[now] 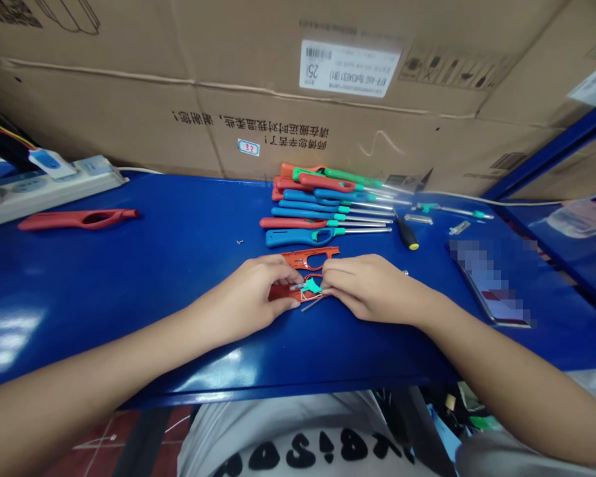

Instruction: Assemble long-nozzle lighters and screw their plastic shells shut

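My left hand (268, 291) is closed around the handle end of an opened orange-red lighter shell (280, 292). A green trigger piece (312, 285) and thin white wire show inside that shell. At its other end my right hand (362, 288) pinches with fingertips together beside the green piece; what lies between those fingers is hidden. The matching orange half shell (310, 257) rests just behind both hands. A thin clear strip (312, 303) sticks out below the shell in front. Further back lie several long-necked lighters (302, 237) in blue, red and green, their metal tubes pointing right.
A black and yellow screwdriver (408, 235) and a phone (491, 285) lie on the right of the blue table (129, 285). Tiny screws (239, 242) sit left of the lighters. A red shell (79, 219) and a power strip (54, 185) are at left; cardboard boxes (129, 126) stand behind.
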Demonstrator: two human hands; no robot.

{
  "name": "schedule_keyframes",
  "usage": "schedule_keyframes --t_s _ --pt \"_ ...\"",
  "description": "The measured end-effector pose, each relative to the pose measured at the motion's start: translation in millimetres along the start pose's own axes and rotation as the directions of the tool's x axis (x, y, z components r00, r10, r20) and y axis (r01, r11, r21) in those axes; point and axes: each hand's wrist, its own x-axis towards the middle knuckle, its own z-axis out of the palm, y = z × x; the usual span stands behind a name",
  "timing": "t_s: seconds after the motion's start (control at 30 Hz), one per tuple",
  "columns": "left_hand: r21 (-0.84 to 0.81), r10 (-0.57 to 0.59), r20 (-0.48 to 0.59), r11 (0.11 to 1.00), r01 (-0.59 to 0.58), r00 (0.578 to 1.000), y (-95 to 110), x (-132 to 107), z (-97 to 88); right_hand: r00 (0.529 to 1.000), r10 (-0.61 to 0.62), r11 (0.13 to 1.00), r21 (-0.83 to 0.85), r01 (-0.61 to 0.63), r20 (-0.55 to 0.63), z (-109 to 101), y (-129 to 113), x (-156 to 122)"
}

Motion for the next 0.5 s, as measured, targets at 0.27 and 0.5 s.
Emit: schedule_keyframes --t_s 0.27,0.5 --pt "0.126 0.091 -0.048 0.988 -0.084 0.995 2.5 -7.7 6.7 0.998 0.003 0.999 -0.037 0.0 0.063 0.1 -1.1 1.2" --pt "0.179 0.145 -0.013 0.974 -0.141 0.989 0.7 -13.1 11.7 0.998 -0.027 0.987 -0.155 0.035 0.049 -1.2 -4.1 0.8"
